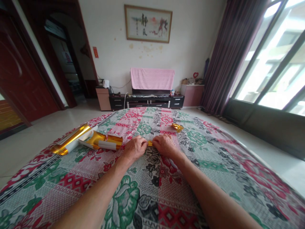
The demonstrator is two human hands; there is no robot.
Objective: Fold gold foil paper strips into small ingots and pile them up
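Note:
Between my two hands, low over the patterned cloth, is a small strip of shiny gold foil paper [150, 143]. My left hand [136, 147] is closed on its left end, fingers curled inward. The right end is pinched by my right hand [165, 144], with its knuckles up. Most of the strip is hidden by my fingers. Beyond my right hand lies a small folded gold foil piece [177, 127]. Left of my left hand rest curled sheets of gold foil paper with white backs [101, 141], and another rolled gold sheet [73, 137] is beside them.
A floral tablecloth [128, 200] in red, green and grey covers the rounded table. Past its far edge stands a low black cabinet [177, 101], with a pink towel [152, 78] draped over a screen. A purple curtain [228, 54] and windows are at right; a red door [21, 70] is at left.

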